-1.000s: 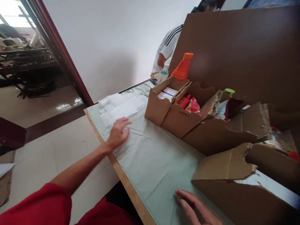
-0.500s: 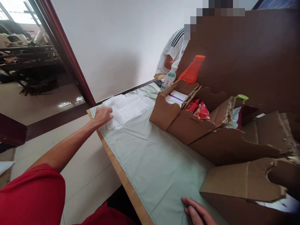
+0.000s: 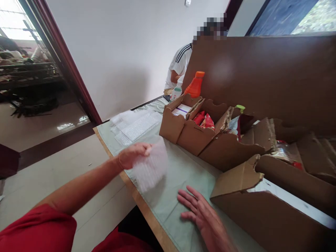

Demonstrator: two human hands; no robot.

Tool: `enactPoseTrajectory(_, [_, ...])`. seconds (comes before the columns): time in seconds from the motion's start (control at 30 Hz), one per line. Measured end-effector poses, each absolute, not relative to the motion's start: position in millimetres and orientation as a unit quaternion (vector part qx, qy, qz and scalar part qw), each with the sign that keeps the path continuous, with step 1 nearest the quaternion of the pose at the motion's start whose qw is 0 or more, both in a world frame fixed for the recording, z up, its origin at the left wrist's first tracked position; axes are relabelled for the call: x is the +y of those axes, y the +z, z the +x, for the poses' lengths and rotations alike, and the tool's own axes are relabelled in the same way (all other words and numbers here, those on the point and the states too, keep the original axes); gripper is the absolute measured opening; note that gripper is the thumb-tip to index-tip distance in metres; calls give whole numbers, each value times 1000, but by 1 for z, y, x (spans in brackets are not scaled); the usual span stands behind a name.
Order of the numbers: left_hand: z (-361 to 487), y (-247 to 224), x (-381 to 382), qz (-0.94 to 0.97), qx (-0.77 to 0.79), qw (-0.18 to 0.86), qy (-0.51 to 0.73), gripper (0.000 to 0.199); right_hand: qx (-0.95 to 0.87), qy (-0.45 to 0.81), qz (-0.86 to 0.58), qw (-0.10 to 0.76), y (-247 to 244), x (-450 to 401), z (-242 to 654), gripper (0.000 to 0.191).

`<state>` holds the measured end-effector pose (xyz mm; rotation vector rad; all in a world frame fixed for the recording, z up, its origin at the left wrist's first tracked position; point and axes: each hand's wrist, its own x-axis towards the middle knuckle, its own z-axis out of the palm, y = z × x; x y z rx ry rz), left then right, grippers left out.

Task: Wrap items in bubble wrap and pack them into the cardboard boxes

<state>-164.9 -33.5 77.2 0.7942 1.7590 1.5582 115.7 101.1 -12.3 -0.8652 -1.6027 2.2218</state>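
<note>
Bubble-wrap sheet [image 3: 153, 168] hangs from the left hand's [image 3: 138, 153] closed grip, above the table [image 3: 175, 171].

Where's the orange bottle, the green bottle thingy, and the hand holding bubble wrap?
Orange bottle [image 3: 194, 86]: head view, its body.
Green-and-white bottle [image 3: 176, 92]: head view, its side.
Left hand [image 3: 133, 154]: head view, its back.

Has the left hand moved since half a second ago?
Yes. The left hand was by the table's far-left corner; now it's farther from that corner, back toward the wearer, holding a bubble-wrap sheet.
</note>
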Motion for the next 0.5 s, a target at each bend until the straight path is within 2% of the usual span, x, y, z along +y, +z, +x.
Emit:
enactPoseTrajectory(0.1, [-114, 60, -33, 280, 513, 491, 646, 36, -478, 832, -260, 114, -8, 100, 90, 78])
enactPoseTrajectory(0.17, [-92, 46, -37, 243, 439, 553, 665, 34, -488, 812, -279, 157, -6, 106, 77, 78])
enactPoseTrajectory(0.27, [-76, 22, -47, 200, 471, 561, 651, 34, -563, 707, -329, 272, -4, 122, 64, 77])
enactPoseTrajectory(0.33, [-71, 8, -55, 166, 528, 556, 620, 35, -616, 635, -350, 307, -6, 132, 58, 78])
enactPoseTrajectory(0.37, [-69, 2, -58, 153, 554, 553, 603, 41, -641, 604, -361, 307, -8, 136, 56, 79])
enactPoseTrajectory(0.5, [-65, -5, -69, 139, 590, 547, 577, 94, -737, 481, -387, 274, -18, 132, 69, 78])
